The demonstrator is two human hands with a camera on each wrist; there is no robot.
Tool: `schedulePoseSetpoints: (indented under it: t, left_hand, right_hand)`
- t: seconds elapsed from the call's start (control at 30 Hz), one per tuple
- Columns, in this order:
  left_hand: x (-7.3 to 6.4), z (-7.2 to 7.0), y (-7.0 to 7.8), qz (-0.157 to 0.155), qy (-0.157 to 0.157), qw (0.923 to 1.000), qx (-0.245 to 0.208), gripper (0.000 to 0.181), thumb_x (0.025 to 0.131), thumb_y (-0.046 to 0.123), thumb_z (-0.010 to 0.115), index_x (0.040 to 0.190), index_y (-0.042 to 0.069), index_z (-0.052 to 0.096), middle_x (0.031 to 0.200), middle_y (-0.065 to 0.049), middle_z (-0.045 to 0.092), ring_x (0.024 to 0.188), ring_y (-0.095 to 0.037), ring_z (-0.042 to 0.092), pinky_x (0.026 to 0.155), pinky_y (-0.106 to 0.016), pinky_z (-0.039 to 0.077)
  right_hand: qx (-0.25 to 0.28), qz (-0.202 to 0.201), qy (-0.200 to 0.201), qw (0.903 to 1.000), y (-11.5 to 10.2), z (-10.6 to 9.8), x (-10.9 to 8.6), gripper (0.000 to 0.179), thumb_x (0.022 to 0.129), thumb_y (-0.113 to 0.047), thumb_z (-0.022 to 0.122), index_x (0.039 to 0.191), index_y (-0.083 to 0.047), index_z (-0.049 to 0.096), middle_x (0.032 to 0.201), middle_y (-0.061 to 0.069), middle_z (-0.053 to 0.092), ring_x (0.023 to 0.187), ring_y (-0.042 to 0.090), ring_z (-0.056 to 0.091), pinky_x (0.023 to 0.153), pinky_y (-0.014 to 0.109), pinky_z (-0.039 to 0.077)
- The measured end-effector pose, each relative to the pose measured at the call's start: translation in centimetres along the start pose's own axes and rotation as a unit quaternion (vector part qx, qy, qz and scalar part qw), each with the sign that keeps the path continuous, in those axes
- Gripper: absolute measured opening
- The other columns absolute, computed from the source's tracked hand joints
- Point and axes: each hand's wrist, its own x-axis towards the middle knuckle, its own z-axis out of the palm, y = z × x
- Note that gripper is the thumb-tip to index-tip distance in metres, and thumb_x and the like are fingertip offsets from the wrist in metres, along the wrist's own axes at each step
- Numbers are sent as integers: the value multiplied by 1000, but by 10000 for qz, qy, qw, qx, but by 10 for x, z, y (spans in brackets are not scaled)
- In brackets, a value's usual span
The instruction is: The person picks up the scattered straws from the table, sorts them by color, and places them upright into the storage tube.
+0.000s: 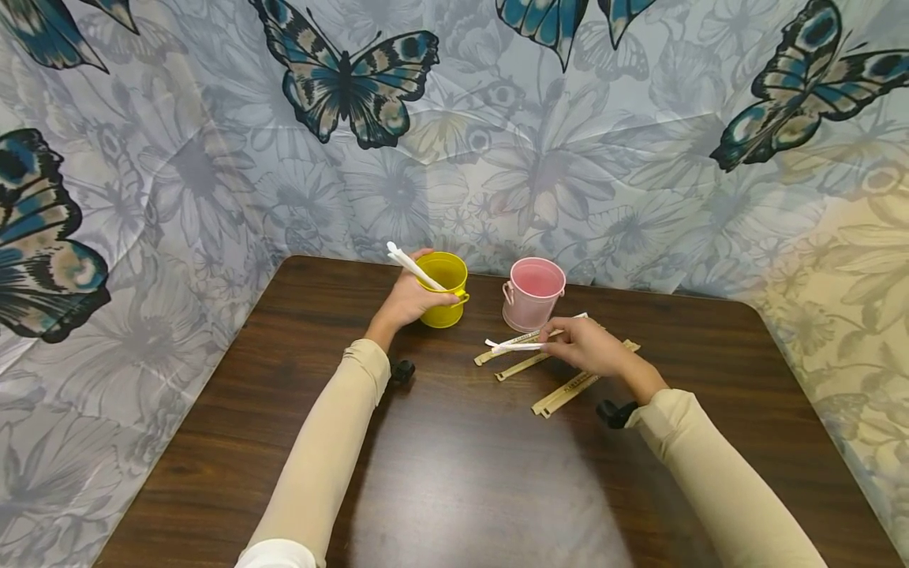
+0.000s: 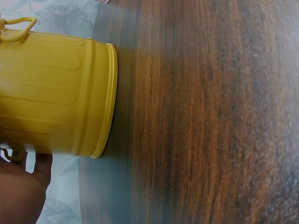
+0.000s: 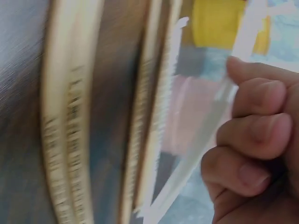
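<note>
My left hand (image 1: 410, 301) grips a small yellow bucket (image 1: 442, 317), thumb along the near side of its rim. Slim white sticks (image 1: 405, 256) lean out of the bucket over that hand. In the left wrist view, the ribbed yellow bucket (image 2: 56, 93) has a looped handle, and part of the hand (image 2: 21, 191) shows beside it. My right hand (image 1: 585, 345) pinches a slim white stick (image 1: 518, 347) above several flat tan strips (image 1: 568, 392) with printed lettering. The right wrist view shows the white stick (image 3: 201, 126) by curled fingers (image 3: 259, 128), blurred.
A pink bucket (image 1: 534, 296) with side handles stands behind the tan strips, right of the yellow one. Everything is on a dark brown wooden table (image 1: 454, 473). A butterfly-print cloth (image 1: 398, 189) hangs behind its far edge.
</note>
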Motion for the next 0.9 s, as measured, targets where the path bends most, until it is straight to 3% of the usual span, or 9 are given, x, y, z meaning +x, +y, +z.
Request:
schedulePoseSetpoints:
  t: [0.13,0.3,0.47,0.57,0.7,0.9]
  left_hand:
    - [0,-1,0,-11,8,10000,8,108,72,12,93,157,9,27,144,-12,54,129,-29,54,115,-46,43]
    - [0,-1,1,-10,2,10000,-83,108,72,10,92,157,9,27,144,-13,54,128,-30,54,115,-46,43]
    - [0,0,0,36,-11,9999,-96,108,72,11,93,157,9,27,145,-13,54,128,-30,55,114,-47,43]
    - [0,-1,0,51,2,10000,-5,108,72,15,94,157,9,27,145,-12,53,128,-30,55,115,-47,43]
    - [0,-1,2,80,-55,9999,26,110,72,18,94,157,8,26,145,-11,54,127,-30,55,115,-46,42]
    - [-1,-1,2,35,-99,9999,5,108,72,18,93,156,10,26,141,-10,57,125,-28,56,114,-45,44]
  right_hand:
    - [732,113,433,9963,-22,-8,10,10,98,-16,68,103,-8,66,56,-5,45,45,4,40,42,23,34]
    - [1471,102,898,9850,-56,-17,33,16,96,-19,71,105,-7,65,56,-9,52,43,3,38,39,22,31]
    - [2021,22,1051,9737,-95,-24,60,21,96,-25,73,108,-11,65,59,-8,59,44,7,40,41,23,33]
    - [2394,-148,1129,9642,-114,-26,76,17,96,-23,72,108,-13,65,51,-5,51,43,9,39,41,23,32]
    - [2834,-403,1268,9497,-129,-25,96,14,96,-19,71,107,-14,65,49,-7,45,43,9,36,41,23,30]
    - [3213,-655,1330,9353,-146,-17,123,14,97,-18,70,109,-13,65,47,-6,43,42,9,35,41,22,30]
